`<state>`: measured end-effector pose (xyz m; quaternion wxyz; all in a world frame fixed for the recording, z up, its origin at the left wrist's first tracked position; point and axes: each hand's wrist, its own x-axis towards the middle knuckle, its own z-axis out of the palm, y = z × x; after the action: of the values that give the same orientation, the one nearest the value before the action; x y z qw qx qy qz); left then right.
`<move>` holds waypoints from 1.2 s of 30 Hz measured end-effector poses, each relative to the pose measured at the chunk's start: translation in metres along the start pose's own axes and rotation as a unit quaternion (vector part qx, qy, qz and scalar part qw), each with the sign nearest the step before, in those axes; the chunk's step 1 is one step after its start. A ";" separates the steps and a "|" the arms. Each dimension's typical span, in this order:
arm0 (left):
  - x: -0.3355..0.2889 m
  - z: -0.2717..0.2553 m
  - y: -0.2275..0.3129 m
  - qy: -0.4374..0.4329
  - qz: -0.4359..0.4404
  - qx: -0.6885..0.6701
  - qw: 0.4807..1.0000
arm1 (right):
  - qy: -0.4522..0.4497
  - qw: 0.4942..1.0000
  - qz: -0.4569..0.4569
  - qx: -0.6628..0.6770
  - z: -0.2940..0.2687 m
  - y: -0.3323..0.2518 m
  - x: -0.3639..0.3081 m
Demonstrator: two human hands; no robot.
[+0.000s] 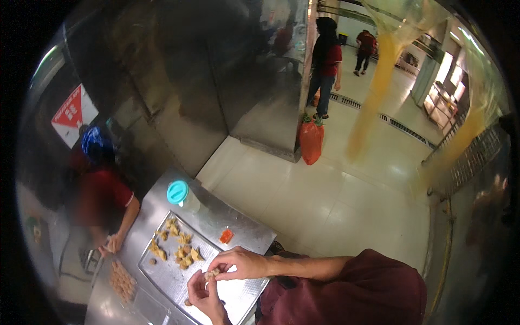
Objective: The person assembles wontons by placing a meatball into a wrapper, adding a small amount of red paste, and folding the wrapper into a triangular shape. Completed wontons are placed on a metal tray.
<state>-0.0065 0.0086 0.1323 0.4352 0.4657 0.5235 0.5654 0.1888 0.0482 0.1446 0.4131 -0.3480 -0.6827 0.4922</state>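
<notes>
Over the metal tray (238,295), my two hands meet around a small pale lump of food (212,274); its exact kind is hard to make out. The fingertips of my left hand (205,299) pinch it from below. From the right, my right hand (241,265) closes its thumb and fingers on the same lump. Folded yellow dumplings (184,255) lie in loose groups on the tray beyond my hands. A small brownish ball (152,261) sits apart near the tray's left side. Part of the tray is hidden under my hands and arm.
A clear jug with a turquoise lid (177,192) stands behind the tray, near a small orange-red packet (226,235). At left, a co-worker (105,195) works beside many pale balls (123,281) on the steel table (146,203). An orange bag (311,142) rests on the floor.
</notes>
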 end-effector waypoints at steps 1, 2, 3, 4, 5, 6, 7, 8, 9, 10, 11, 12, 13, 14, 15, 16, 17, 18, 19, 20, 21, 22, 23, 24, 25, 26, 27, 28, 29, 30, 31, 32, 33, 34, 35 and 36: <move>0.000 0.002 -0.001 -0.007 0.004 0.011 1.000 | 0.001 1.000 -0.003 0.005 -0.003 0.003 -0.002; 0.001 0.005 0.000 -0.012 0.006 0.016 1.000 | 0.010 1.000 -0.014 0.007 -0.005 0.004 -0.004; 0.001 0.008 0.001 -0.016 0.000 0.020 1.000 | 0.017 1.000 -0.015 0.001 -0.007 0.005 -0.005; -0.001 0.012 0.002 -0.018 -0.007 0.024 1.000 | 0.020 1.000 -0.021 0.002 -0.009 0.006 -0.007; -0.002 0.015 0.004 -0.018 -0.013 0.027 0.999 | 0.023 0.999 -0.027 0.003 -0.011 0.007 -0.008; -0.003 0.018 0.006 -0.031 0.010 0.019 0.999 | 0.025 0.999 -0.021 0.004 -0.011 0.008 -0.010; -0.004 0.022 0.007 -0.025 -0.002 0.006 1.000 | 0.034 0.999 -0.028 -0.003 -0.013 0.008 -0.011; -0.007 0.024 0.008 -0.019 -0.019 -0.002 1.000 | 0.037 0.999 -0.026 -0.005 -0.012 0.008 -0.012; -0.009 0.026 0.008 -0.011 -0.035 -0.012 0.999 | 0.038 0.999 -0.023 -0.007 -0.013 0.008 -0.013; -0.009 0.027 0.008 -0.006 -0.046 -0.020 0.999 | 0.044 0.998 -0.035 0.000 -0.013 0.007 -0.014; -0.010 0.028 0.007 -0.002 -0.040 -0.030 0.999 | 0.042 0.999 -0.031 -0.004 -0.013 0.007 -0.015; -0.010 0.030 0.005 -0.004 -0.033 -0.042 0.999 | 0.043 0.998 -0.034 -0.008 -0.014 0.008 -0.015; -0.010 0.030 0.003 -0.006 -0.027 -0.048 0.998 | 0.044 0.998 -0.046 0.002 -0.014 0.008 -0.015; -0.010 0.030 0.001 -0.008 -0.029 -0.067 0.997 | 0.041 0.998 -0.052 -0.006 -0.016 0.008 -0.014; -0.010 0.031 -0.001 -0.009 -0.030 -0.086 0.996 | 0.042 0.998 -0.044 -0.007 -0.016 0.009 -0.014; -0.010 0.030 -0.003 -0.012 -0.031 -0.105 0.994 | 0.038 0.998 -0.042 -0.003 -0.017 0.010 -0.014; -0.011 0.030 -0.004 -0.008 -0.035 -0.097 0.995 | 0.035 0.999 -0.040 0.002 -0.017 0.010 -0.014; -0.012 0.030 -0.006 -0.005 -0.039 -0.088 0.995 | 0.032 0.999 -0.038 0.003 -0.018 0.011 -0.014; -0.011 0.031 -0.007 -0.003 -0.042 -0.081 0.996 | 0.030 0.999 -0.037 0.003 -0.019 0.011 -0.014; -0.012 0.030 -0.008 -0.019 -0.048 -0.099 0.994 | 0.027 0.999 -0.028 0.004 -0.019 0.011 -0.015; -0.011 0.030 -0.009 -0.017 -0.058 -0.111 0.992 | 0.026 0.999 -0.025 0.010 -0.020 0.011 -0.016; -0.011 0.032 -0.012 -0.015 -0.067 -0.124 0.990 | 0.026 0.999 -0.015 0.015 -0.021 0.010 -0.017; -0.010 0.032 -0.014 -0.014 -0.077 -0.137 0.988 | 0.021 1.000 0.006 0.020 -0.023 0.010 -0.018; -0.009 0.033 -0.016 -0.012 -0.078 -0.143 0.987 | 0.032 0.999 -0.012 0.036 -0.024 0.008 -0.019; -0.007 0.034 -0.019 -0.014 -0.081 -0.145 0.986 | 0.037 0.999 -0.013 0.025 -0.026 0.007 -0.020; -0.005 0.034 -0.020 -0.015 -0.084 -0.146 0.986 | 0.036 0.999 -0.017 0.023 -0.028 0.006 -0.021; -0.005 0.033 -0.022 -0.026 -0.078 -0.160 0.984 | 0.029 0.999 -0.029 0.027 -0.030 0.005 -0.022; -0.004 0.034 -0.023 -0.030 -0.085 -0.115 0.989 | 0.029 0.999 -0.025 0.008 -0.032 0.004 -0.023; -0.002 0.034 -0.022 -0.050 -0.081 -0.077 0.992 | 0.034 0.999 -0.022 0.000 -0.034 0.004 -0.025; -0.003 0.033 -0.019 -0.067 -0.081 -0.034 0.994 | 0.038 0.999 -0.010 0.007 -0.035 0.004 -0.026; -0.003 0.034 -0.017 -0.056 -0.056 -0.032 0.996 | 0.045 0.999 -0.006 -0.001 -0.036 0.004 -0.027; -0.004 0.036 -0.013 -0.044 -0.033 -0.029 0.998 | 0.052 0.999 0.000 -0.009 -0.037 0.005 -0.027; -0.004 0.038 -0.009 -0.031 -0.012 -0.024 0.999 | 0.057 0.998 0.008 -0.014 -0.037 0.006 -0.028; -0.005 0.038 -0.004 -0.039 -0.004 -0.016 0.999 | 0.044 0.997 0.008 -0.065 -0.039 0.008 -0.026; -0.004 0.040 -0.001 -0.036 -0.030 -0.049 0.998 | 0.038 0.998 0.022 -0.047 -0.039 0.010 -0.025; -0.003 0.041 0.003 -0.030 -0.018 0.000 0.999 | 0.053 0.996 -0.020 -0.076 -0.040 0.012 -0.023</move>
<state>0.0339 0.0134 0.1357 0.4607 0.4725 0.5187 0.5435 0.2358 0.0468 0.1347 0.4307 -0.3899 -0.7023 0.4113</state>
